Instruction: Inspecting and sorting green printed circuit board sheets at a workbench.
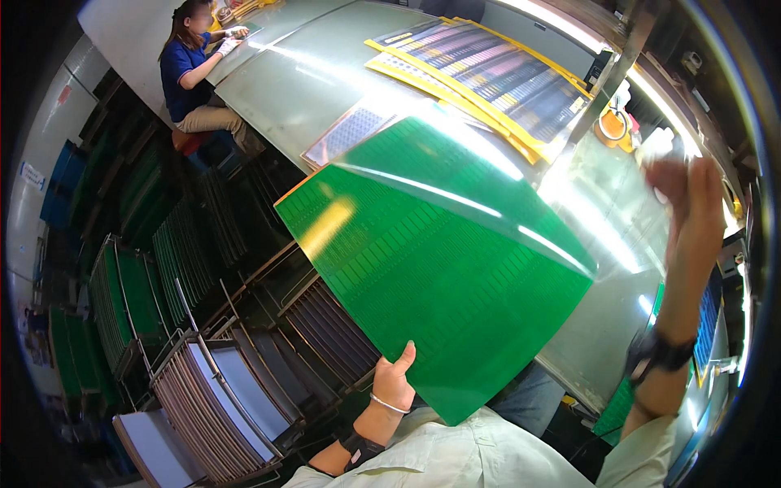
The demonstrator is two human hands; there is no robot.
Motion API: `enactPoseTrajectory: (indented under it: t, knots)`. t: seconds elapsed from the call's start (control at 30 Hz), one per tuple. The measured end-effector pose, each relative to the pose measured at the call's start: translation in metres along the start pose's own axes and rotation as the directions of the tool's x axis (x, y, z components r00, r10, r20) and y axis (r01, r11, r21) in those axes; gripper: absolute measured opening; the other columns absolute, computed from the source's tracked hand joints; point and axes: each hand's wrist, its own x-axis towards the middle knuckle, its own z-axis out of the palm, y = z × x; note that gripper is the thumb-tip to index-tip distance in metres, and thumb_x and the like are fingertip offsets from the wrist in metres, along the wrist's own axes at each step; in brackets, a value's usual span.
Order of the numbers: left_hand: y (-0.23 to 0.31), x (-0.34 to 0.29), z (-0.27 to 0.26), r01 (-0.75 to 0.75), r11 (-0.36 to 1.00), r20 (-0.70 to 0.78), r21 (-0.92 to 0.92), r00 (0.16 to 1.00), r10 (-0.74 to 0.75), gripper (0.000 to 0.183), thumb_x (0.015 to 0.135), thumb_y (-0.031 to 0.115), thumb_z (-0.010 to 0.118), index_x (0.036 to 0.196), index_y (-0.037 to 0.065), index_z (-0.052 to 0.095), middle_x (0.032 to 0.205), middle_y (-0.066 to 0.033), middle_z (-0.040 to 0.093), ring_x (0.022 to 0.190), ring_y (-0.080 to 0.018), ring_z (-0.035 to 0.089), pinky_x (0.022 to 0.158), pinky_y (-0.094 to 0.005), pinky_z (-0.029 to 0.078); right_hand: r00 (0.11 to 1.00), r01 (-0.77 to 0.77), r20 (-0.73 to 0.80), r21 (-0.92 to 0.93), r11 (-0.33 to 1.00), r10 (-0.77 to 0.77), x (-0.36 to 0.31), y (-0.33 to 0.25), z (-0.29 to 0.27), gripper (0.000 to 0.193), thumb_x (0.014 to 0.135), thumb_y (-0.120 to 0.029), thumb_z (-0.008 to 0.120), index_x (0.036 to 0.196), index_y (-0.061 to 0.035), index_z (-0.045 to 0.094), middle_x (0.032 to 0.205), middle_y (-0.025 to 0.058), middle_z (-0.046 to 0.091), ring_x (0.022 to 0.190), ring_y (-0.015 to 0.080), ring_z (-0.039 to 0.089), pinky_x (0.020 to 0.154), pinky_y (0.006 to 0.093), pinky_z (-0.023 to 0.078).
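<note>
A large green circuit board panel (464, 268) is tilted up in front of me, its face crossed by rows of fine pads and bright light reflections. My left hand (394, 384) grips its lower left edge, with the thumb on the face and the other fingers hidden behind. Away from the panel, my right hand (687, 191) is raised at the far right, above the table. Motion smears its fingers, so I cannot make out whether it holds anything.
The glossy table (285, 89) stretches beyond the panel, with dark striped sheets in yellow frames (488, 73) and a patterned sheet (346, 134) on it. A tape roll (612, 126) sits at right. Racks of boards (220, 398) stand at left. A co-worker (191, 73) sits at the far left.
</note>
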Motion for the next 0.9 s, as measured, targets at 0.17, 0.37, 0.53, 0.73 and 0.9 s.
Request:
enactPoseTrajectory:
  t: [0.17,0.37,0.53,0.73,0.9]
  knots:
    - [-0.003,0.001,0.005,0.029,1.000,0.014,-0.012,0.999,-0.029,0.025,0.088,0.006,0.056,0.113,0.005,0.055,0.111,-0.0056,0.058,0.099,-0.0199,0.055,0.086,-0.0360,0.046,0.968,0.000,0.248,0.183,0.983,-0.046,0.148,-0.005,-0.043,0.030,0.095,-0.023,0.044,0.105,0.0034,0.055,0.106,0.0166,0.062,0.096,0.0222,0.062,0.092,0.0312,0.045]
    - [0.007,-0.008,0.009,0.036,0.999,0.021,-0.029,0.999,-0.036,0.025,0.088,0.006,0.056,0.113,0.005,0.055,0.111,-0.0058,0.058,0.100,-0.0206,0.056,0.086,-0.0375,0.046,0.914,-0.045,0.405,0.125,0.991,-0.009,0.178,-0.001,-0.033,0.029,0.094,-0.024,0.047,0.106,0.0009,0.055,0.111,0.0201,0.060,0.102,0.0246,0.061,0.092,0.0317,0.047]
    - [0.006,-0.007,0.008,0.027,0.999,0.032,-0.022,0.999,-0.026,0.025,0.088,0.007,0.056,0.113,0.005,0.054,0.111,-0.0057,0.058,0.100,-0.0208,0.056,0.087,-0.0382,0.047,0.906,-0.059,0.423,0.116,0.991,0.004,0.179,-0.006,-0.029,0.025,0.094,-0.024,0.047,0.103,-0.0015,0.053,0.111,0.0220,0.059,0.102,0.0272,0.060,0.091,0.0327,0.048]
    - [0.002,-0.003,0.004,0.038,0.999,0.055,-0.033,0.998,-0.037,0.028,0.089,0.007,0.054,0.117,0.004,0.051,0.113,-0.0076,0.057,0.102,-0.0236,0.056,0.087,-0.0406,0.046,0.909,-0.061,0.416,0.115,0.991,0.007,0.177,-0.011,-0.022,0.023,0.094,-0.024,0.047,0.101,-0.0023,0.052,0.110,0.0221,0.059,0.102,0.0276,0.061,0.091,0.0327,0.048]
    - [0.000,0.000,0.003,0.029,0.999,0.067,-0.032,0.997,-0.027,0.031,0.090,0.006,0.052,0.120,0.003,0.048,0.115,-0.0105,0.055,0.104,-0.0270,0.055,0.089,-0.0433,0.045,0.961,-0.037,0.277,0.095,0.995,0.009,0.180,-0.012,-0.019,0.023,0.094,-0.024,0.046,0.100,-0.0021,0.051,0.109,0.0219,0.060,0.101,0.0270,0.061,0.090,0.0327,0.049]
